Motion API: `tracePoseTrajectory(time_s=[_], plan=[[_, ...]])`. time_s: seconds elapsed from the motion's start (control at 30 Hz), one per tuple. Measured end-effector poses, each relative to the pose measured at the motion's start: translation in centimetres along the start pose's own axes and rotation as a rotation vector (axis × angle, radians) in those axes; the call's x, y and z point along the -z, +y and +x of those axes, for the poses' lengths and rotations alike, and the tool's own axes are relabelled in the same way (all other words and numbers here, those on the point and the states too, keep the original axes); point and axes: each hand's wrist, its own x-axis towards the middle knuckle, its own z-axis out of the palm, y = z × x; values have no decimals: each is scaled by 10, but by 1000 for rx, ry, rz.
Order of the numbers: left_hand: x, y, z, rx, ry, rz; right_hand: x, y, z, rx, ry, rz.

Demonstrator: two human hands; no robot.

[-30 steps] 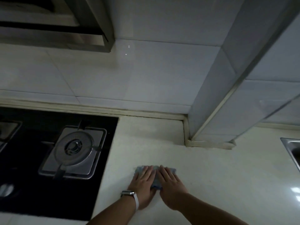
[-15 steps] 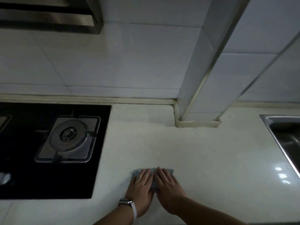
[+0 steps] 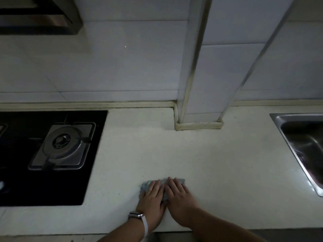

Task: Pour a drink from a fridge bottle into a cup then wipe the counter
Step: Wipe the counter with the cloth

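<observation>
At the front edge of the counter, we find a grey cloth lying flat on the pale surface. Both hands rest on top of it, side by side.

1. Left hand: we see it laid palm down, fingers straight and close together, pressing on the left half of the cloth. It grips nothing. A watch with a white strap sits on its wrist.
2. Right hand: we see it laid palm down in the same way, fingers straight, pressing on the right half of the cloth. Its inner edge touches the left hand.
3. Cloth: we see only its far strip, its left corner and a small patch between the hands; the palms cover the remainder.

Taking the cloth as the centre of the dial, we note these fixed items:

- At 10 o'clock, a black stove is set into the counter, with one metal burner in full view.
- At 1 o'clock, a tiled pillar stands on the counter against the tiled wall.
- At 2 o'clock, well apart from the hands, a steel sink is set into the counter.
- At 11 o'clock, high on the wall, a hood hangs over the stove.
</observation>
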Motion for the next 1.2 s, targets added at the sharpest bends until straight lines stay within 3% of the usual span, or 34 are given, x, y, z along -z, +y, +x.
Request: tracePoseTrajectory(time_s=[0.13,0.37,0.57,0.83,0.97,1.2], plan=[[-4,41,8,-8,100,59,-9,46,-14,11,-7,-33],[-14,103,34,-41,-32,162,4,107,-41,42,-2,10],[-27,107,40,36,29,96,-1,115,-37,70,16,-28],[-15,89,70,-29,126,52,23,117,-7,67,4,-52],[9,74,95,-67,33,92,38,119,16,43,6,-67],[42,58,141,-87,74,49,71,128,63,57,-39,-68]])
